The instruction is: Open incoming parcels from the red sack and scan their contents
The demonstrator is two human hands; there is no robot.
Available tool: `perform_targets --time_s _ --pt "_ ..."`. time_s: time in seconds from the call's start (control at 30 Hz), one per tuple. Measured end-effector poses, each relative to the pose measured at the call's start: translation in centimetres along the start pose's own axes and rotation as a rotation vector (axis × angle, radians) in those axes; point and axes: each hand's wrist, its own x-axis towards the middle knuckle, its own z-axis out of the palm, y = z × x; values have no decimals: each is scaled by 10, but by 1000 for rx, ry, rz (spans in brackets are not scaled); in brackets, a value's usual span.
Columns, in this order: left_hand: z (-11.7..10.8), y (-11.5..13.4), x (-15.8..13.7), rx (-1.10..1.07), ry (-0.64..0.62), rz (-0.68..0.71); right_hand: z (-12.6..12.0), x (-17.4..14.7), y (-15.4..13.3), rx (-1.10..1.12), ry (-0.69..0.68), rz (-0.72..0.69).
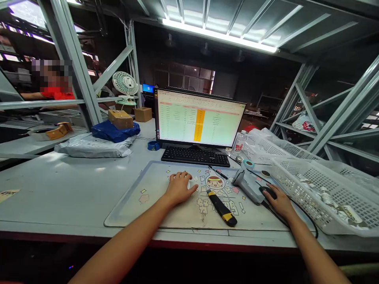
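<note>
My left hand point(179, 188) rests on the pale desk mat point(130, 209), fingers spread and holding nothing. Over a black computer mouse point(268, 192) at the mat's right side, my right hand point(278, 200) curls its fingers. A black and yellow utility knife point(222, 208) lies between the two hands. Left of the mouse is a grey barcode scanner point(248, 188) with its cable trailing toward me. A pen point(218, 172) lies beyond the knife. The black keyboard point(195, 156) stands behind the mat, below a monitor point(201, 118) showing a spreadsheet with an orange column.
White perforated baskets point(328, 193) line the right side; the nearest holds small bottles. A plastic bottle point(239, 141) and tape rolls point(248, 164) stand beside the monitor. Wrapped parcels point(94, 145), small boxes point(120, 119) and a fan point(124, 83) are at left. A person in red point(59, 93) sits beyond the frame post.
</note>
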Motion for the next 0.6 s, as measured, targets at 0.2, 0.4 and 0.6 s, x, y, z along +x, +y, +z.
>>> perform_targets --time_s 0.2,0.4,0.6 --pt "-6 -14 -1 1 -21 -68 11 -9 2 0 68 -76" --pt "-7 -10 -3 -37 -79 -65 16 -11 11 -17 48 -81" --pt "-12 -5 -6 -38 -127 -71 17 -10 15 -44 46 -66"
